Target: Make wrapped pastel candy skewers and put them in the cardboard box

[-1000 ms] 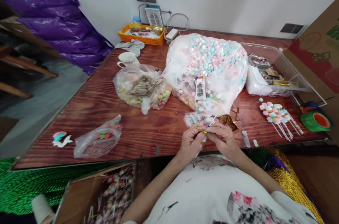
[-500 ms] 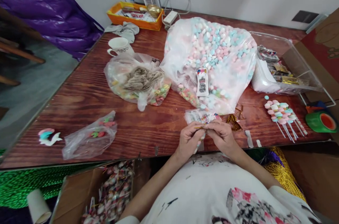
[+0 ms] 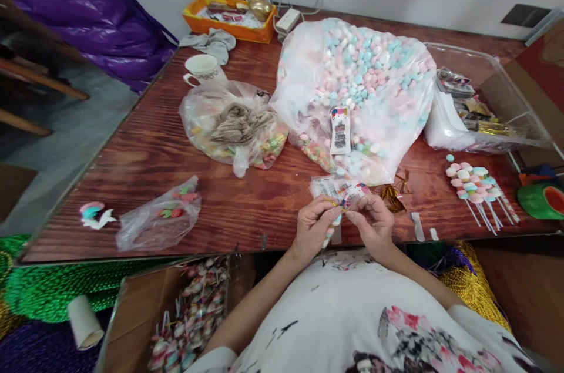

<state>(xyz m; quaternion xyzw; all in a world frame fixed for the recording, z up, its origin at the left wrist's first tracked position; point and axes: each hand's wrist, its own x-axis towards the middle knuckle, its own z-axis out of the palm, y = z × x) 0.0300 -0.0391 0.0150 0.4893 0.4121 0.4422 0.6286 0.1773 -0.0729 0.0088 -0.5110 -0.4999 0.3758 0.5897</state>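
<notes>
My left hand (image 3: 314, 227) and my right hand (image 3: 373, 221) meet at the near edge of the wooden table (image 3: 145, 150). Between their fingertips they pinch a gold twist tie (image 3: 335, 202) around the neck of a small wrapped candy stick (image 3: 333, 228), which hangs down between my hands. Just beyond my fingers lies a small stack of printed clear bags (image 3: 336, 188). A few more gold twist ties (image 3: 392, 192) lie to the right of my right hand. The big clear bag of pink, blue and white marshmallow candies (image 3: 365, 85) sits right behind them.
Finished marshmallow sticks (image 3: 478, 192) lie at the right beside a green tape roll (image 3: 543, 200). A clear tray (image 3: 493, 103) holds supplies. Left: a knotted bag of coloured candies (image 3: 233, 132), a small bag (image 3: 161, 221), a white cup (image 3: 202, 69). A carton of wrapped sticks (image 3: 185, 320) stands below the table edge.
My hands stay together at the table edge, with the fingers shifting slightly on the gold tie. The camera has tilted and moved a little, so the whole scene has slid in the frame.
</notes>
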